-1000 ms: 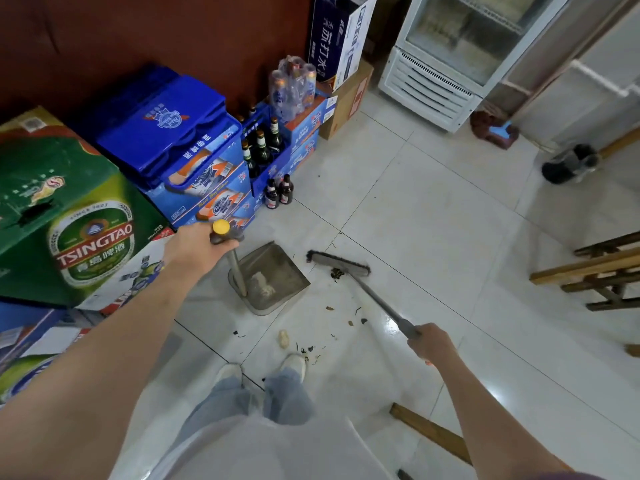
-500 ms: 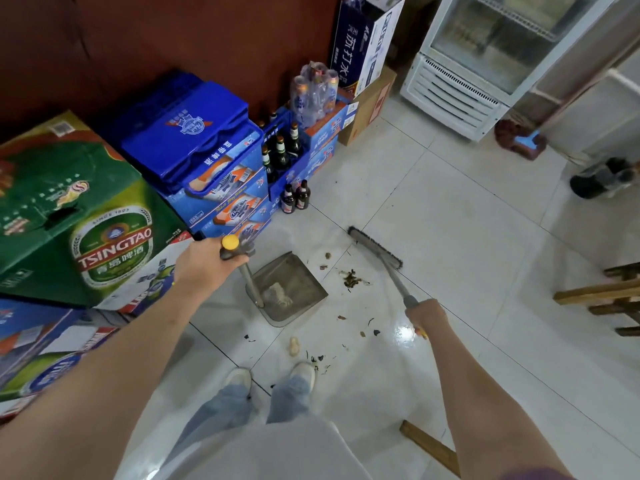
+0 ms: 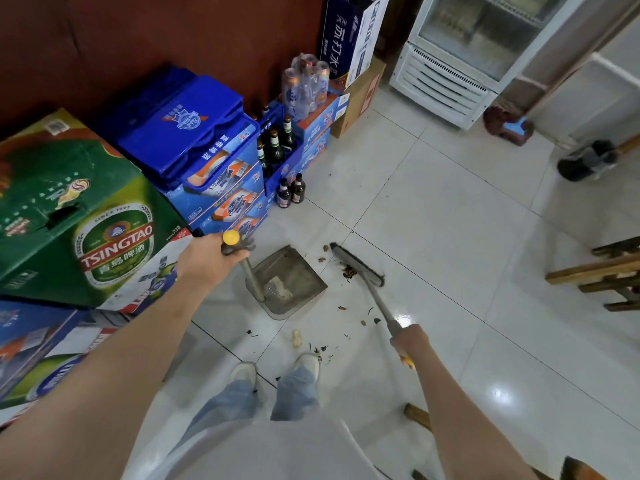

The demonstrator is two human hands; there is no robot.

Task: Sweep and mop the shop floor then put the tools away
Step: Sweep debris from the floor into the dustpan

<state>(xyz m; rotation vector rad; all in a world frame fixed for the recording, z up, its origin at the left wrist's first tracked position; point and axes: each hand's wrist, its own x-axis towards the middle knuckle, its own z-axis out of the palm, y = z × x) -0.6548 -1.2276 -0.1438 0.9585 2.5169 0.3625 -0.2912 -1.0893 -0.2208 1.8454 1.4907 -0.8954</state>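
Note:
A grey dustpan [image 3: 294, 275] stands on the white tiled floor with a pale lump of rubbish inside. My left hand [image 3: 211, 258] grips the top of its upright handle, which has a yellow cap. My right hand [image 3: 408, 341] holds the grey handle of a broom [image 3: 360, 263]. The broom's flat brush head rests on the floor just right of the dustpan's mouth, with a small dark clump of dirt against it. Loose dirt scraps [image 3: 346, 327] lie scattered between the dustpan and my shoes.
Stacked beer cartons [image 3: 104, 220] and blue crates [image 3: 194, 133] with bottles line the left wall. A white fridge [image 3: 460, 57] stands at the back. Wooden furniture [image 3: 602, 271] is at the right edge, and a wooden piece [image 3: 417, 415] lies behind my right arm.
The broom head has swung from pointing at the dustpan to lying farther right and back, then drawn the dirt clump closer to the pan. My left hand keeps the dustpan in place.

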